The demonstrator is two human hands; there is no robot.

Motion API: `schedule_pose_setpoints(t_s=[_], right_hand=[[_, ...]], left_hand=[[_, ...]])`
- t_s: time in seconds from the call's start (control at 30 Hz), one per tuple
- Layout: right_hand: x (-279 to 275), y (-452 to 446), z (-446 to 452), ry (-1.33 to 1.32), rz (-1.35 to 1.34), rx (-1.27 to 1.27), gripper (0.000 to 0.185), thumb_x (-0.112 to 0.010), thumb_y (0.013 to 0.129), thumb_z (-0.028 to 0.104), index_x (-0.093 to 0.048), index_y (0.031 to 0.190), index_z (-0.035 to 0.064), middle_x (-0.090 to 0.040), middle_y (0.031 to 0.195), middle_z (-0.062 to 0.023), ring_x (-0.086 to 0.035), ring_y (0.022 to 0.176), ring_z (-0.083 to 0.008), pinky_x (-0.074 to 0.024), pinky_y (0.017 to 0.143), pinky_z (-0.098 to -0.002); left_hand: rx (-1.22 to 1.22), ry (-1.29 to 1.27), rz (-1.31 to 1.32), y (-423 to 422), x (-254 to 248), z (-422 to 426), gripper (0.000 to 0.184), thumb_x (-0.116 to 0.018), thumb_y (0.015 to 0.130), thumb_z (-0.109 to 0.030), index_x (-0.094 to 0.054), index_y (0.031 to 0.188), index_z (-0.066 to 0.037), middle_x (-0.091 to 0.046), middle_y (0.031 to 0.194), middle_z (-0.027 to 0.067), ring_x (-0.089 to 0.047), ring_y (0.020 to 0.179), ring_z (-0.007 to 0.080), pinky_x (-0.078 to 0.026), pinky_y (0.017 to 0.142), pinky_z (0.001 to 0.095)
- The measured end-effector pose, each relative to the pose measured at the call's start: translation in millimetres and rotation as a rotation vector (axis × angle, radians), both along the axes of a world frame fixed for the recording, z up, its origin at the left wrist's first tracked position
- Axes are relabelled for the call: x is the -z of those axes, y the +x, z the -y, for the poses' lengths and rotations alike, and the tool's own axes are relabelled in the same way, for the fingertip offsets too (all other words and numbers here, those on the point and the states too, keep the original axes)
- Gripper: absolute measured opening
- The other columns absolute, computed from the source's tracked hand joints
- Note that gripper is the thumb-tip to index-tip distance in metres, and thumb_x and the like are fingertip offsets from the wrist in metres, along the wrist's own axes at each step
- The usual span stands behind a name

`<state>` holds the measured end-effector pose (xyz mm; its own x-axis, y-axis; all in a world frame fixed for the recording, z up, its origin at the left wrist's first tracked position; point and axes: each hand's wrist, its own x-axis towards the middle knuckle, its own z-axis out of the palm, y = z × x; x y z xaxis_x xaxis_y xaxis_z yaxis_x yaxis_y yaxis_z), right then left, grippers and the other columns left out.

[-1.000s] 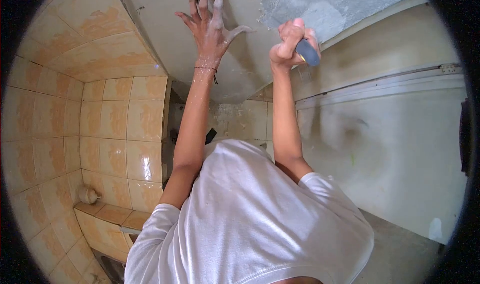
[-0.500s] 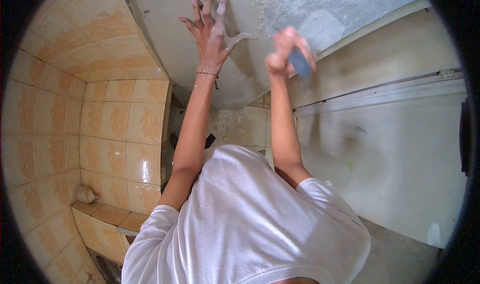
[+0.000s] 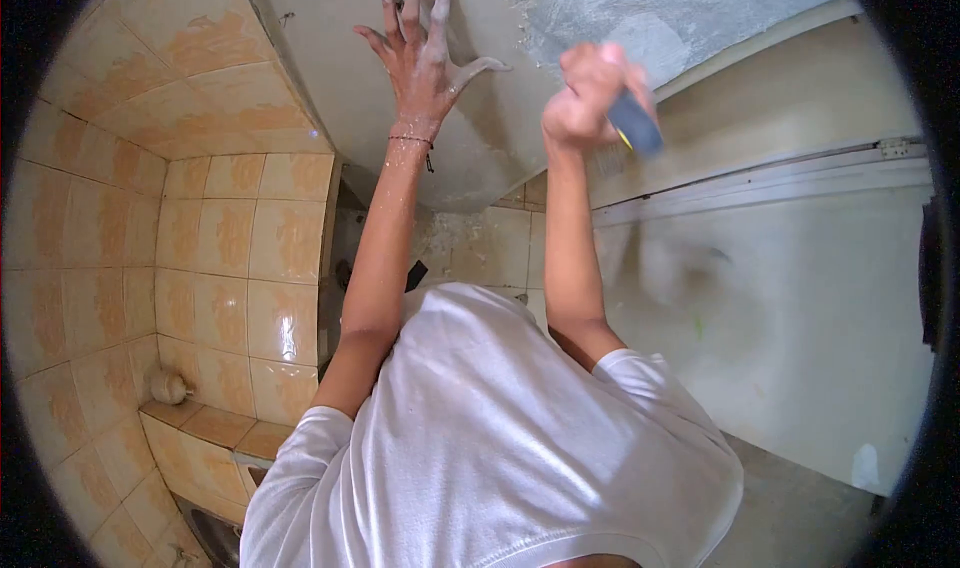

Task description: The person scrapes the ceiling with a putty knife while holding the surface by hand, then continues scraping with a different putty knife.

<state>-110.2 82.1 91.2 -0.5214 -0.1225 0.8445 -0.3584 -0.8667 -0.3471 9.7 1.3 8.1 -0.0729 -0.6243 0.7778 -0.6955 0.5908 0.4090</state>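
My left hand (image 3: 420,63) lies with fingers spread against a pale painted wall surface (image 3: 330,58), white dust on its fingers and wrist. A thin dark bracelet (image 3: 412,140) circles that wrist. Closed around a dark grey-blue handle with a yellow edge (image 3: 637,126), my right hand (image 3: 590,93) is held up beside the rough grey patch (image 3: 730,8). Motion smears this hand. The tool's working end cannot be made out, so its kind is unclear.
Cream and orange tiles (image 3: 210,238) cover the wall at left. A small round pale object (image 3: 170,386) stands on a tiled ledge (image 3: 215,428). At right is a large pale panel (image 3: 780,318) below a ledge-like strip (image 3: 760,173). A small black object (image 3: 416,275) shows behind my left arm.
My right hand has shifted slightly to the right with the handled tool, and more of the handle shows. My left hand stays spread in nearly the same place.
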Motion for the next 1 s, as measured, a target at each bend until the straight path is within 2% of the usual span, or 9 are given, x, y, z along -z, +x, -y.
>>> schedule_pose_setpoints(t_s=[0.1, 0.33, 0.4, 0.6, 0.67, 0.7, 0.8, 0.9, 1.0], right_hand=[[14, -11, 16, 0.007, -0.128, 0.191, 0.036, -0.058, 0.086, 0.005, -0.043, 0.053, 0.0057, -0.043, 0.050, -0.0036, -0.044, 0.045, -0.0163, -0.0363, 0.047, -0.0318], [8, -1, 21, -0.064, -0.008, 0.016, 0.035, -0.056, 0.094, 0.006, -0.038, 0.064, 0.0101, -0.040, 0.050, -0.0004, -0.039, 0.042, -0.0127, -0.0340, 0.044, -0.0313], [26, 0, 31, 0.299, 0.076, -0.076, 0.040, -0.063, 0.095, 0.013, -0.048, 0.059, 0.0073, -0.054, 0.050, -0.0043, -0.052, 0.046, -0.0118, -0.0434, 0.047, -0.0281], [8, 1, 1, 0.060, -0.106, -0.204, 0.033, -0.060, 0.093, 0.004, -0.047, 0.063, 0.0060, -0.055, 0.054, -0.0017, -0.057, 0.048, -0.0149, -0.0477, 0.048, -0.0307], [3, 2, 18, -0.168, -0.379, 0.008, 0.014, -0.066, 0.088, -0.002, -0.056, 0.079, 0.0026, -0.054, 0.055, -0.0013, -0.059, 0.047, -0.0176, -0.0520, 0.049, -0.0334], [6, 4, 26, -0.180, -0.493, 0.245, 0.024, -0.070, 0.083, -0.008, -0.058, 0.102, 0.0008, -0.056, 0.055, -0.0022, -0.060, 0.047, -0.0194, -0.0543, 0.051, -0.0345], [3, 2, 20, -0.175, -0.600, 0.172, 0.042, -0.071, 0.081, -0.011, -0.053, 0.117, 0.0009, -0.056, 0.055, -0.0012, -0.058, 0.046, -0.0185, -0.0534, 0.049, -0.0339], [-15, 19, 1, -0.218, -0.441, -0.027, 0.008, -0.067, 0.088, -0.001, -0.060, 0.085, 0.0023, -0.059, 0.057, -0.0051, -0.059, 0.048, -0.0179, -0.0521, 0.050, -0.0316], [-10, 13, 12, 0.102, -0.595, 0.211, 0.020, -0.068, 0.092, 0.009, -0.066, 0.073, 0.0017, -0.066, 0.060, -0.0076, -0.064, 0.053, -0.0188, -0.0554, 0.056, -0.0314]], left_hand=[[0.014, -0.003, 0.015, -2, 4, -2, 0.122, -0.080, 0.073, -0.069, -0.028, 0.167, -0.011, -0.012, 0.176, 0.0151, 0.004, 0.163, 0.0360, 0.010, 0.125, 0.0658], [0.063, -0.108, -0.083, -3, 14, 8, 0.126, -0.078, 0.066, -0.078, -0.031, 0.167, -0.019, -0.013, 0.177, 0.0104, -0.001, 0.162, 0.0391, 0.006, 0.120, 0.0738], [0.040, -0.094, -0.052, -4, 17, 8, 0.126, -0.079, 0.065, -0.077, -0.031, 0.167, -0.020, -0.014, 0.177, 0.0105, -0.001, 0.162, 0.0388, 0.006, 0.120, 0.0735], [0.028, -0.066, -0.106, -5, 12, 6, 0.121, -0.081, 0.063, -0.072, -0.035, 0.165, -0.026, -0.018, 0.175, 0.0025, -0.008, 0.161, 0.0361, 0.004, 0.119, 0.0792], [0.040, -0.069, -0.112, -7, 12, 7, 0.121, -0.081, 0.062, -0.072, -0.036, 0.165, -0.026, -0.018, 0.175, 0.0018, -0.009, 0.161, 0.0362, 0.005, 0.119, 0.0792], [0.031, -0.078, -0.108, -6, 13, 8, 0.121, -0.081, 0.062, -0.072, -0.036, 0.165, -0.026, -0.018, 0.175, 0.0017, -0.009, 0.161, 0.0363, 0.005, 0.119, 0.0792], [0.020, -0.087, -0.101, -5, 14, 10, 0.121, -0.081, 0.062, -0.072, -0.036, 0.165, -0.026, -0.018, 0.175, 0.0016, -0.008, 0.161, 0.0361, 0.004, 0.119, 0.0791], [0.018, -0.083, -0.097, -5, 12, 9, 0.122, -0.083, 0.062, -0.071, -0.035, 0.165, -0.026, -0.018, 0.175, 0.0015, -0.007, 0.161, 0.0357, 0.004, 0.120, 0.0788], [0.010, -0.062, -0.080, -6, 14, 9, 0.125, -0.083, 0.061, -0.071, -0.032, 0.166, -0.026, -0.017, 0.175, 0.0014, -0.007, 0.161, 0.0356, 0.003, 0.120, 0.0787]])
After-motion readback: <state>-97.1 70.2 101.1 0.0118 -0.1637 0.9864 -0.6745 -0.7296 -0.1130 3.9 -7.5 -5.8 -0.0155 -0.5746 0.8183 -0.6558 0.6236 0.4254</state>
